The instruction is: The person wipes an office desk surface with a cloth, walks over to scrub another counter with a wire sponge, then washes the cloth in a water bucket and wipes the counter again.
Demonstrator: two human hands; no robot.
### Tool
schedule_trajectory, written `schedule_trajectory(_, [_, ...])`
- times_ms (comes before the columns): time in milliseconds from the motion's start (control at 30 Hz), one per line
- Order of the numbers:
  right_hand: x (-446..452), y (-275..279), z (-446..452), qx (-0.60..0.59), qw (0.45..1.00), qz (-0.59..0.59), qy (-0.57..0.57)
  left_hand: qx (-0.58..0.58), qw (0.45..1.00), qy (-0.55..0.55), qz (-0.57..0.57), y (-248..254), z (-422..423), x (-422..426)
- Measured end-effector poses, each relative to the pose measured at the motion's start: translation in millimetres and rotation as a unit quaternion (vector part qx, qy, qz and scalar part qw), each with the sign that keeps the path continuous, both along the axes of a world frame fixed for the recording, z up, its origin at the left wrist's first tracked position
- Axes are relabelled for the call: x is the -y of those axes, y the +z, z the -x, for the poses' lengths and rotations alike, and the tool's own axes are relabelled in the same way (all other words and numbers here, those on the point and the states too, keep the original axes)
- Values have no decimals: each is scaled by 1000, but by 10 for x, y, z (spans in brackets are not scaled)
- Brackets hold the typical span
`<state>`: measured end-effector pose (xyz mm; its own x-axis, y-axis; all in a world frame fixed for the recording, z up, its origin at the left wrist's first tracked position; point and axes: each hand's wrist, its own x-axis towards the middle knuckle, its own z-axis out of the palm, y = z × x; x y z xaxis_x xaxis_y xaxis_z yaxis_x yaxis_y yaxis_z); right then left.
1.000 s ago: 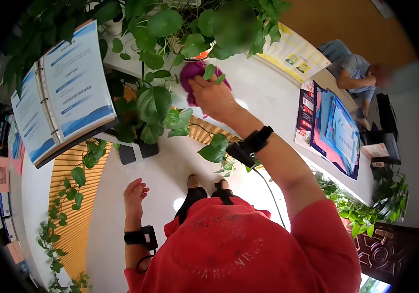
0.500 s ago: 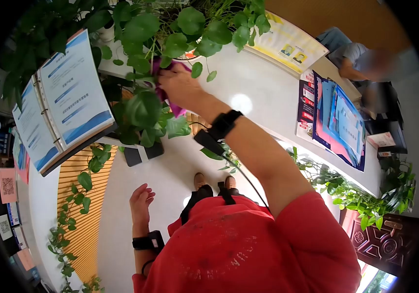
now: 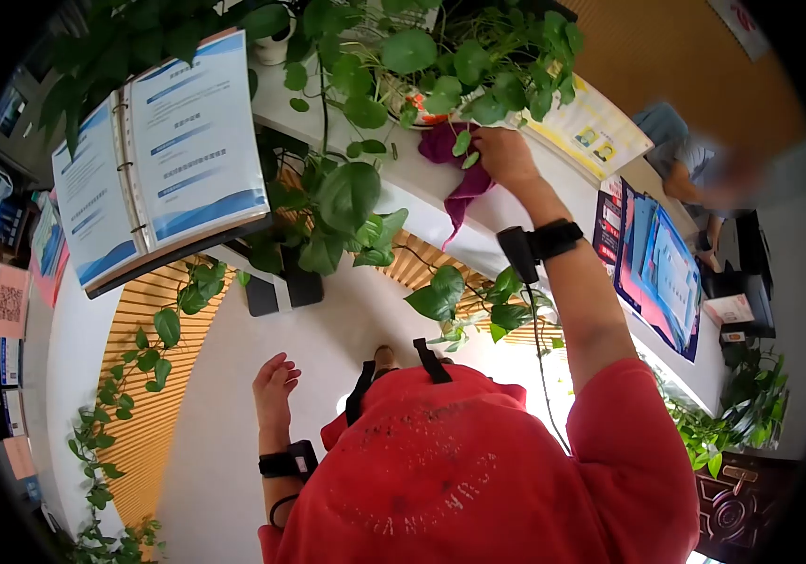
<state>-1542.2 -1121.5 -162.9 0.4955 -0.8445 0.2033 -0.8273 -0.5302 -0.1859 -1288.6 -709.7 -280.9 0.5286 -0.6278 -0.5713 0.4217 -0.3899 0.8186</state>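
Note:
My right hand [image 3: 510,158] is closed on a purple cloth [image 3: 467,188] at the white counter [image 3: 412,180]. The cloth lies bunched on the counter top, and one end droops over the front edge. Just beyond it stands a planter with an orange pattern [image 3: 422,110], partly covered by round green leaves [image 3: 409,52]. My left hand [image 3: 274,387] hangs low over the floor, holding nothing, its fingers loosely bent and apart.
An open ring binder [image 3: 198,141] stands on the left, with trailing vines [image 3: 346,197] beside it. A yellow-and-white sign [image 3: 591,127] and blue folders [image 3: 661,258] lie to the right. A seated person [image 3: 685,169] is beyond the counter.
My right hand has moved right along the counter with the cloth, from beside the hanging leaves to in front of the planter. My left hand stays low. The view has shifted.

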Motion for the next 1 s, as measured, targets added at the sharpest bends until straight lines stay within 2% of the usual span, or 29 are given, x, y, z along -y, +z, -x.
schedule_trajectory(67, [-209, 404, 28, 113, 994, -5, -4, 6, 1000, 6, 5, -45, -100, -40])
schedule_trajectory(133, [-279, 652, 73, 155, 987, -24, -42, 9, 1000, 10, 5, -71, -168, -99])
schedule_trajectory(267, [-361, 660, -67, 189, 978, -44, -81, 17, 1000, 10, -3, -17, -175, -23])
schedule_trajectory(300, [-346, 546, -112, 153, 981, -91, -71, 19, 1000, 4, -2, 4, -166, 17])
schedule_trajectory(367, [-437, 432, -248, -20, 980, -199, 2, 24, 1000, -7, -1, 41, -101, 92])
schedule_trajectory(400, [-476, 143, -257, -77, 995, -59, 34, 22, 1000, -12, 0, 36, -74, 105])
schedule_trajectory(433, [-504, -198, -250, -5, 1000, 5, -14, 20, 1000, -17, 1, 22, -46, 117])
schedule_trajectory(467, [-583, -301, -257, -63, 997, 33, 11, 18, 1000, -22, 3, 1, -6, 135])
schedule_trajectory(533, [-884, -152, -234, 2, 998, 28, 57, 7, 999, -31, -5, -54, 82, 143])
schedule_trajectory(600, [-726, -148, -153, 78, 996, 21, 40, 1, 999, -34, -12, -59, 128, 133])
schedule_trajectory(667, [-472, -245, -137, 106, 993, 60, 2, -3, 1000, -23, -7, -48, 176, 153])
schedule_trajectory(767, [-127, -147, -168, 82, 996, -4, -45, 8, 1000, -12, -22, -29, 221, 119])
schedule_trajectory(867, [471, -482, -150, -56, 997, -5, -58, 6, 1000, -1, -29, -54, 244, 37])
schedule_trajectory(967, [585, -333, -216, -17, 999, 21, -24, 3, 999, 14, -33, -63, 310, -62])
schedule_trajectory(1000, [627, -326, -219, -52, 995, 78, 30, 1, 999, 11, -37, -67, 333, -83])
